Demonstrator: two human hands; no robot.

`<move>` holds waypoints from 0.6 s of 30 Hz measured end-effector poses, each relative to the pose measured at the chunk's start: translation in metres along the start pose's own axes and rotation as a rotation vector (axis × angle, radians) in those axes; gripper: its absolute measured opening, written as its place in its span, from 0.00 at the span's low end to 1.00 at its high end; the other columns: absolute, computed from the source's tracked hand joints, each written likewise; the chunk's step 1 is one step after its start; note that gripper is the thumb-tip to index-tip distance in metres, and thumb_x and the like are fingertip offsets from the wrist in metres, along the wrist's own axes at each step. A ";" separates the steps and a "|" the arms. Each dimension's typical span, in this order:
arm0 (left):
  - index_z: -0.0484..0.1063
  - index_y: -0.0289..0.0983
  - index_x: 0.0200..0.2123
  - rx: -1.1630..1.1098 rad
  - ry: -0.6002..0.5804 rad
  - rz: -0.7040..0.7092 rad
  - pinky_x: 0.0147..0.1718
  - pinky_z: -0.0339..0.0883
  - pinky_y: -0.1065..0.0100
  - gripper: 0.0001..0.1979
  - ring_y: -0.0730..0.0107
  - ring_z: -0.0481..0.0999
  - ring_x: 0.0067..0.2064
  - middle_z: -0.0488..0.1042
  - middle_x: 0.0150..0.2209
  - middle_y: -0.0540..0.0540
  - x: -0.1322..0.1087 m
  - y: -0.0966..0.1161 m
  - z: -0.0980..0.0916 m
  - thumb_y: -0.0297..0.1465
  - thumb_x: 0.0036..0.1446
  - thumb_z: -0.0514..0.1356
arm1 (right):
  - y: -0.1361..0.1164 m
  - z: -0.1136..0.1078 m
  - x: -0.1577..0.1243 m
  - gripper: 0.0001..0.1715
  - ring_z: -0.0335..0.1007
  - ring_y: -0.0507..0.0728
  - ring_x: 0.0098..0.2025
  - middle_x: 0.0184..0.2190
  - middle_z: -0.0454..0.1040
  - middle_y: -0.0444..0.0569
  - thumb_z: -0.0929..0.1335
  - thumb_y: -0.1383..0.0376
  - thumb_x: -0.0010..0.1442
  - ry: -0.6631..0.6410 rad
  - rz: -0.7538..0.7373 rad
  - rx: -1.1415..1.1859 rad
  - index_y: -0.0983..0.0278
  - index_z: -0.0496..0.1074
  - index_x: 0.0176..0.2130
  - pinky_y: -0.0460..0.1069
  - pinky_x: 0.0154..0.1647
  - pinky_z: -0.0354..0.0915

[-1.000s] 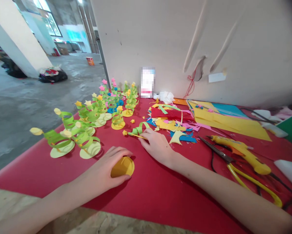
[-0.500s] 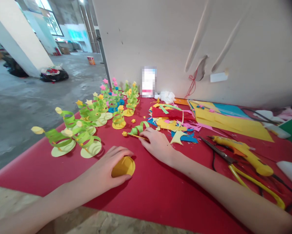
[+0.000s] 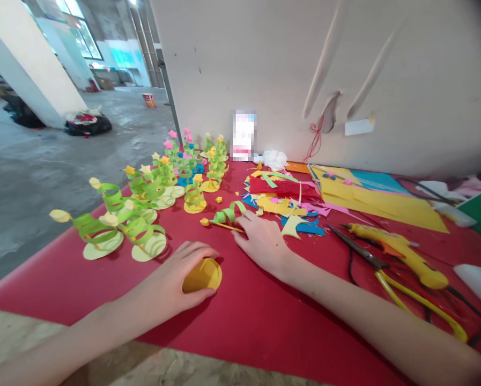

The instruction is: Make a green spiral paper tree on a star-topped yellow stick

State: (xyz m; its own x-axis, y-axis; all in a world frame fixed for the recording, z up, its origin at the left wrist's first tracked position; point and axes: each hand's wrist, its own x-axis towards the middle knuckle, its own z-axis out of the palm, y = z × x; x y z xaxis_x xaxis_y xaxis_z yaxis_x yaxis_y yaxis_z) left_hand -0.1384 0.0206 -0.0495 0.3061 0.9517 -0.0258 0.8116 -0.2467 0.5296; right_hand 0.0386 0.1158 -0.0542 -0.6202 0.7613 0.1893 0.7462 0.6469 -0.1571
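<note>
My left hand (image 3: 190, 271) curves around a round yellow paper piece (image 3: 206, 276), thumb at its near side and fingers over its far side. Ahead of it, my right hand (image 3: 260, 238) rests low on the table with fingertips on a green paper spiral (image 3: 226, 213) and a thin yellow stem (image 3: 224, 227). A small yellow bud (image 3: 204, 222) tips the stem's left end. Where the fingers meet the spiral is partly hidden. A loose yellow paper star (image 3: 219, 199) lies just beyond. Left of my hands stand several finished-looking paper flowers (image 3: 147, 236) with green spirals on round bases.
Paper scraps (image 3: 284, 201) lie heaped beyond my right hand. Open scissors (image 3: 379, 265) and a yellow glue gun (image 3: 401, 252) lie at the right, with yellow sheets (image 3: 385, 206) behind. A blurred bright screen (image 3: 243, 136) leans against the white panel (image 3: 264, 64).
My right hand has slid slightly right and toward me along the stem. My left hand keeps its grasp on the yellow paper piece. The view has shifted a little.
</note>
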 end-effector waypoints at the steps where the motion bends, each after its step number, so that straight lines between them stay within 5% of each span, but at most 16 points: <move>1: 0.60 0.42 0.47 0.003 0.006 0.003 0.49 0.60 0.59 0.18 0.60 0.63 0.50 0.65 0.48 0.46 0.000 0.000 0.000 0.32 0.52 0.57 | 0.000 0.000 0.000 0.11 0.67 0.51 0.32 0.39 0.69 0.49 0.62 0.63 0.61 0.004 -0.001 -0.004 0.67 0.67 0.39 0.48 0.30 0.65; 12: 0.62 0.43 0.46 0.104 0.100 0.072 0.45 0.66 0.63 0.19 0.59 0.68 0.48 0.68 0.47 0.46 0.001 -0.016 0.008 0.37 0.50 0.58 | 0.002 -0.033 -0.032 0.13 0.69 0.52 0.32 0.34 0.72 0.44 0.59 0.62 0.60 0.092 0.006 -0.072 0.63 0.69 0.33 0.45 0.24 0.57; 15: 0.63 0.44 0.45 0.073 0.149 0.070 0.43 0.67 0.65 0.18 0.60 0.70 0.46 0.70 0.46 0.47 0.001 -0.027 0.014 0.37 0.50 0.58 | 0.039 -0.059 -0.038 0.12 0.69 0.51 0.34 0.35 0.72 0.41 0.59 0.63 0.60 0.137 0.134 -0.100 0.61 0.70 0.35 0.45 0.30 0.60; 18: 0.63 0.44 0.44 -0.002 0.243 0.026 0.44 0.66 0.65 0.16 0.60 0.71 0.44 0.71 0.44 0.48 0.001 -0.043 0.020 0.38 0.50 0.57 | 0.110 -0.092 -0.037 0.12 0.68 0.53 0.36 0.34 0.72 0.46 0.59 0.63 0.62 0.173 0.367 -0.174 0.64 0.69 0.40 0.49 0.35 0.62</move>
State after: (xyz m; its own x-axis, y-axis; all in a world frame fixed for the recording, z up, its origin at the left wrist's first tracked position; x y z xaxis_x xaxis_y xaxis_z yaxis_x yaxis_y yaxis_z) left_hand -0.1629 0.0283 -0.0897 0.1979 0.9612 0.1921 0.8037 -0.2713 0.5295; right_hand 0.1664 0.1549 0.0105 -0.2682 0.9110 0.3132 0.9482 0.3070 -0.0812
